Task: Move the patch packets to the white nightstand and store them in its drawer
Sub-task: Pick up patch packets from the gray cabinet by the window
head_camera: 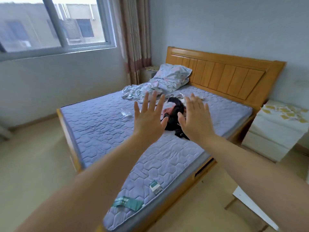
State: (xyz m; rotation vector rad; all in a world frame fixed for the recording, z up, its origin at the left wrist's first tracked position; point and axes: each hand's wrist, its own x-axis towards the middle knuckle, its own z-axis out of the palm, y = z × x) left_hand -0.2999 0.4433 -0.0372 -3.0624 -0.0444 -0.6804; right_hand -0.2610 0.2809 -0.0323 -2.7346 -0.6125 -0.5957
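Two bare hands are hovering open above a bed.
The left hand (148, 118) and the right hand (195, 118) are spreading straight fingers, holding nothing, over the lilac quilted mattress (100, 124); teal flat packets (127, 202) are lying on its near corner, a small green-and-white box (155, 186) just beyond them; the white nightstand (270, 131) is standing right of the bed, its drawers closed, yellow flat pieces (287, 113) lying scattered on top.

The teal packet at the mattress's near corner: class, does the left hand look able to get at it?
Probably yes. The teal packet lies uncovered on the mattress, nothing over it. The left hand is open and empty, but raised beyond it, so it must draw back and down.
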